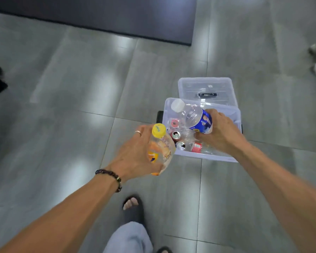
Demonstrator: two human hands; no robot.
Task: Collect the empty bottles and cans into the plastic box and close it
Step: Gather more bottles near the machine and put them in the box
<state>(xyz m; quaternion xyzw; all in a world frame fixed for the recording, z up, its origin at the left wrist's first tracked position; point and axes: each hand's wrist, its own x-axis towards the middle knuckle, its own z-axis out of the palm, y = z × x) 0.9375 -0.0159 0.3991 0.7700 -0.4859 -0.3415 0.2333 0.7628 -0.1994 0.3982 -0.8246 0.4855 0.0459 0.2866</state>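
The plastic box (173, 152) holds several cans; its lid (206, 86) lies open. Your left hand (135, 152) grips the yellow-capped bottle (161, 148), your right hand (221, 132) the blue-labelled bottle (193, 115). Deposit both, then close.

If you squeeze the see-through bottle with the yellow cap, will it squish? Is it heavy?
Probably light: the clear plastic bottle with the yellow cap looks empty, and the left hand holds it alone. Its thin clear walls would likely dent and crackle when squeezed. Being round, it would probably roll if laid on the smooth grey floor tiles.
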